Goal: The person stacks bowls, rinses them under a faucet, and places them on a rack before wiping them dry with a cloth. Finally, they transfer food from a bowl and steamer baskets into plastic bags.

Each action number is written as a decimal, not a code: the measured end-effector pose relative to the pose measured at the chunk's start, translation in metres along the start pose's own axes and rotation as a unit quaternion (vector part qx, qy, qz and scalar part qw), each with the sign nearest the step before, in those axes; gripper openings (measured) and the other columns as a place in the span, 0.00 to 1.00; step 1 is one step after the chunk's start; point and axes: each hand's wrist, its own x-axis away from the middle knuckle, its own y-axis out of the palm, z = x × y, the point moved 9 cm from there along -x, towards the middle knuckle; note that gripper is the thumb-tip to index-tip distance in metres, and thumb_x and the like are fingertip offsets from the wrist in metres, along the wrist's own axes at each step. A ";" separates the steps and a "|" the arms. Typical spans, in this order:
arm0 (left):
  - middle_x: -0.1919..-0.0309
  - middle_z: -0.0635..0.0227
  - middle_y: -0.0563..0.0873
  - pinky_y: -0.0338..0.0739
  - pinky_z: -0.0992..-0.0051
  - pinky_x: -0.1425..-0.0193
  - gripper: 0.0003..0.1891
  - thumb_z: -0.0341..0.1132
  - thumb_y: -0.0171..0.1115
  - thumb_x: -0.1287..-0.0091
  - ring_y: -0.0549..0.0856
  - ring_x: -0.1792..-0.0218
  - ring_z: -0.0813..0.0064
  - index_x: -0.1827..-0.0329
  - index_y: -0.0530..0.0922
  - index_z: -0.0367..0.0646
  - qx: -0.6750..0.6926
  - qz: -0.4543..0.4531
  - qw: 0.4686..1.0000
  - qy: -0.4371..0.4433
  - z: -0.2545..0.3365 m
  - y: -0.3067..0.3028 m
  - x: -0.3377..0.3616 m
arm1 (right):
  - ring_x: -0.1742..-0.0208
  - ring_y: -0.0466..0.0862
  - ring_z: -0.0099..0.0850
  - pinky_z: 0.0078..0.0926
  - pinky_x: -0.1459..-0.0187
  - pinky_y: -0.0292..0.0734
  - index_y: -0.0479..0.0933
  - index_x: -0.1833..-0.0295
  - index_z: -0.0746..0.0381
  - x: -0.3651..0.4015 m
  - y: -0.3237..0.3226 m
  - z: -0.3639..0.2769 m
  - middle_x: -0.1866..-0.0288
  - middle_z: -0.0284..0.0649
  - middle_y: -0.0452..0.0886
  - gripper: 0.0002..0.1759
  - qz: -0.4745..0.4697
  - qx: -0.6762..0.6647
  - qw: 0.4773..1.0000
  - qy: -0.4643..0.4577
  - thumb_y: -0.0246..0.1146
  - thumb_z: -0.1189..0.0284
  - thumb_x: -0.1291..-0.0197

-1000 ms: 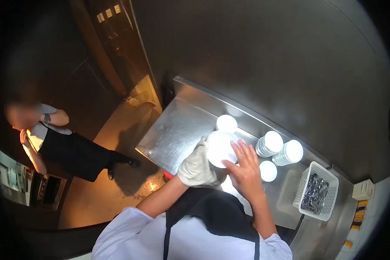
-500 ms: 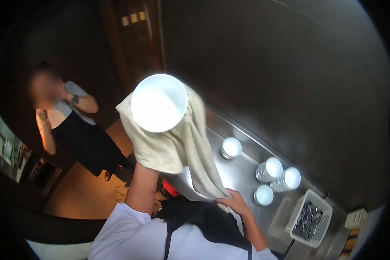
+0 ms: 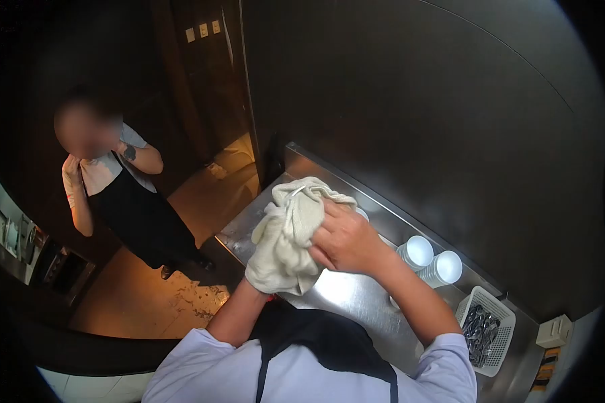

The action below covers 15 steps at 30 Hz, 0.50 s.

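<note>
A cream cloth towel (image 3: pixel 282 242) is bunched over my left hand, whose fingers are hidden beneath it. Only a thin part of the rim of a white bowl (image 3: pixel 296 192) shows among the folds; my left hand grips the bowl through the towel. My right hand (image 3: pixel 348 238) closes on the towel from the right side, its fingers curled and pressed into the cloth at the bowl. Both hands are raised above the steel counter (image 3: pixel 346 292).
Stacked white bowls (image 3: pixel 420 253) and a second stack (image 3: pixel 445 269) stand along the counter's back. A white plastic basket (image 3: pixel 507 336) holds metal cutlery. Another person (image 3: pixel 131 208) in a black apron stands at left. A small pale box (image 3: pixel 554 331) sits far right.
My right hand has moved up from the towel's lower end to the bowl. The bowl, open towards me before, is now mostly covered by towel, and my left hand has shifted right and lower.
</note>
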 end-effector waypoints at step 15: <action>0.34 0.61 0.77 0.70 0.69 0.27 0.25 0.41 0.56 0.23 0.77 0.35 0.67 0.26 0.68 0.40 -0.438 -0.086 0.880 0.164 -0.058 -0.024 0.010 | 0.38 0.81 0.38 0.38 0.35 0.77 0.72 0.32 0.62 0.117 0.043 0.065 0.37 0.44 0.79 0.26 0.299 -0.529 0.684 0.403 0.52 0.54 0.23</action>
